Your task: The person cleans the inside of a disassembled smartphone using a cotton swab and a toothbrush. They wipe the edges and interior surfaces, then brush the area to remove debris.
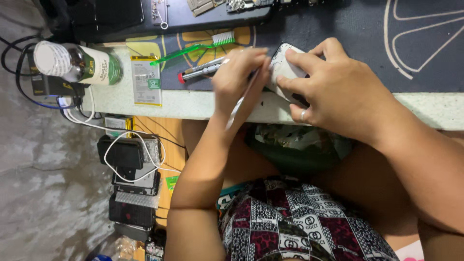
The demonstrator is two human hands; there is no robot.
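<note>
Standing at the left end of the pale desk, a green bottle is seen beside a flat battery and a green toothbrush on the dark mat. At the desk's front edge, a thin tool is pinched in the left hand, its tip against the phone, which is gripped by the right hand.

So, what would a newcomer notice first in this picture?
Probably the two hands at the table edge: the right hand grips a phone, and the left hand works a thin tool against it. Next, the green toothbrush lying left of them, and the green bottle on its side, far left.
</note>
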